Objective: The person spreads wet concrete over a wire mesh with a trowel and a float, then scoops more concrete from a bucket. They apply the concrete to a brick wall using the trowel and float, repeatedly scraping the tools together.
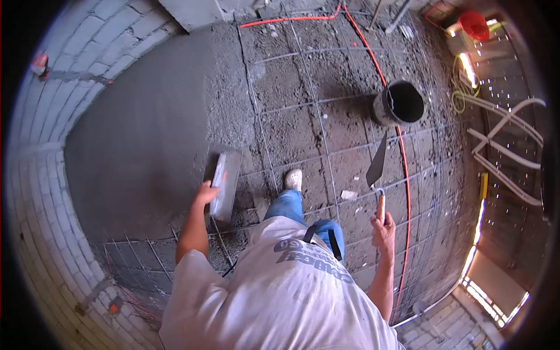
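My left hand (205, 193) is closed around the grip of a plastering trowel (231, 178), a flat rectangular metal blade held near the edge of the smoothed grey concrete (140, 128). In my right hand (383, 232) is a pointing trowel (378, 163) with a wooden handle; its pointed blade aims forward, toward a black bucket (382, 111). Rough ground crossed by a grid of steel bars (319, 108) lies under and ahead of me. One shoe (293, 179) shows on the ground between my hands.
A block wall (111, 46) borders the smooth concrete on the left. An orange hose (404, 169) runs past the bucket across the bars. White bent tubes (506, 125) lean at the right, with a red bucket (473, 25) farther back. A pale scrap (349, 195) lies on the ground.
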Motion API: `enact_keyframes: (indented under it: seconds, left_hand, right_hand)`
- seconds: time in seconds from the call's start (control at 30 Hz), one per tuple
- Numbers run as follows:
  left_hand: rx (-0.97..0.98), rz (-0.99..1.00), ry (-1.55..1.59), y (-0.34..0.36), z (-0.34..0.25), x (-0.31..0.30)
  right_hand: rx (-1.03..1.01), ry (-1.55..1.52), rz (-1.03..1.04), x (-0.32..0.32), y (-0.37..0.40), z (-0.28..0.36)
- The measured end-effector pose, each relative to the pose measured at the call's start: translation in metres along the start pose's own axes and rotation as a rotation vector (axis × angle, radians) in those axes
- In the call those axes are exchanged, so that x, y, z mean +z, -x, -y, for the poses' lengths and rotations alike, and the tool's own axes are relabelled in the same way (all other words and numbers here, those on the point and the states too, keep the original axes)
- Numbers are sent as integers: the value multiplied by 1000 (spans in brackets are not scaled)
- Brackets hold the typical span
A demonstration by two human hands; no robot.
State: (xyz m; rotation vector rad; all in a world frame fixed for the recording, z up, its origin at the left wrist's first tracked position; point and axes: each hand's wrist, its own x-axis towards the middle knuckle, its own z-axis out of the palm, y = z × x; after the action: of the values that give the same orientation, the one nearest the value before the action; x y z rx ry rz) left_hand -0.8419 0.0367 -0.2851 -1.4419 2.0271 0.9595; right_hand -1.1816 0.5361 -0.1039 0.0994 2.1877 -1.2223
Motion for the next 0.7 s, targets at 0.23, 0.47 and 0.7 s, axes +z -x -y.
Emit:
enact_keyframes:
  seconds: [0.23, 0.47, 0.7]
  left_hand:
    - [-40, -182, 148, 6, -104, -33]
    - [-255, -302, 263, 70, -96, 46]
    - [-632, -247, 39, 212, -102, 200]
  right_hand:
    - [-244, 81, 126, -2, -129, 82]
    - [-334, 66, 339, 13, -284, 133]
    - [-321, 137, 749, 6, -446, 213]
